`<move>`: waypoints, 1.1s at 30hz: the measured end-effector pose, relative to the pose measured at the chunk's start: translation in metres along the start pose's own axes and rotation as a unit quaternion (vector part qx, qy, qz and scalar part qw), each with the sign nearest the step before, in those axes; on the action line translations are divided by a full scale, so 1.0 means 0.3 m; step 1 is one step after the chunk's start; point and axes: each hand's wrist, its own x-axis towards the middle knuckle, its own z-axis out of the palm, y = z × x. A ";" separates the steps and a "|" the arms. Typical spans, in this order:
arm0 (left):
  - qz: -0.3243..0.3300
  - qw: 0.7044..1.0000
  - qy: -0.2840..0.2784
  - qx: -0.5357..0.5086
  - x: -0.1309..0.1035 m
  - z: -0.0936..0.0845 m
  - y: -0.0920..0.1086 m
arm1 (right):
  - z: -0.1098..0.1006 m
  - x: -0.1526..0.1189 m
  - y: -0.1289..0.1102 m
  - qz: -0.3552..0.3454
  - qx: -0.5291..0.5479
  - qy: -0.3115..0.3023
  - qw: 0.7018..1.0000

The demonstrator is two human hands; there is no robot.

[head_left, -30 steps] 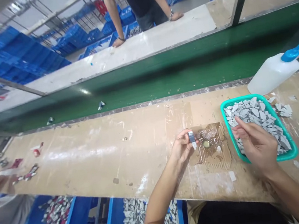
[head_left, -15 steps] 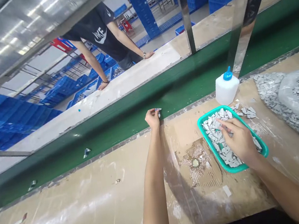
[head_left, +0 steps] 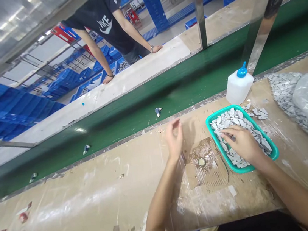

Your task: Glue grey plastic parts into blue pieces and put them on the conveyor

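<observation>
My left hand (head_left: 174,139) hovers over the near edge of the table, slightly blurred, its curved fingers apart with nothing between them. Just beyond it, a small blue-and-white part (head_left: 158,111) lies on the green conveyor belt (head_left: 132,121). Over a green plastic basket (head_left: 214,141) full of flat grey pieces (head_left: 233,116), my right hand (head_left: 242,144) has thumb and fingers pinched on a small grey piece (head_left: 219,132), partly hidden by the fingertips. Left of the basket is a wet cardboard patch (head_left: 208,176) with a small round cap (head_left: 201,162) on it.
A white bottle (head_left: 238,87) with a blue nozzle stands behind the basket. To the right lies a clear bag (head_left: 301,91) of grey pieces. Two more parts (head_left: 86,148) (head_left: 33,177) sit on the belt. Metal posts (head_left: 199,13) rise beyond; a person (head_left: 106,22) leans on the far ledge.
My left hand has let go of the blue-and-white part on the belt and drawn back toward me, opening. My right hand has stayed over the basket, fingers now pinched at its left side.
</observation>
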 end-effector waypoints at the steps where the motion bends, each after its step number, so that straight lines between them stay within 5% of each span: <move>1: -0.025 0.997 -0.044 -0.058 -0.058 0.000 0.029 | -0.008 0.001 -0.009 0.004 0.022 -0.004 1.000; 5: -0.145 0.942 -0.192 -0.235 -0.229 0.001 0.114 | -0.019 -0.020 -0.067 0.012 0.140 -0.090 0.986; 9: -0.150 0.930 -0.206 -0.264 -0.292 -0.004 0.112 | 0.011 -0.061 -0.111 0.053 0.268 -0.220 0.937; 12: -0.237 0.891 -0.205 -0.329 -0.296 -0.029 0.068 | 0.030 -0.079 -0.124 0.045 0.256 -0.248 0.933; 16: -0.322 0.775 -0.307 -0.449 -0.299 -0.067 0.034 | 0.031 -0.080 -0.152 -0.105 0.184 -0.220 0.952; 19: -0.331 0.729 -0.345 -0.489 -0.321 -0.065 0.037 | 0.031 -0.080 -0.165 -0.212 0.166 -0.165 0.949; 26: -0.330 0.778 -0.253 -0.471 -0.348 -0.033 0.045 | 0.042 -0.079 -0.152 -0.208 0.105 -0.121 0.965; 30: -0.275 0.828 -0.249 -0.419 -0.329 -0.063 0.046 | 0.056 -0.088 -0.150 -0.164 0.064 -0.099 0.979; 33: -0.238 0.865 -0.270 -0.349 -0.316 -0.086 0.039 | 0.064 -0.098 -0.143 -0.123 0.063 -0.137 0.981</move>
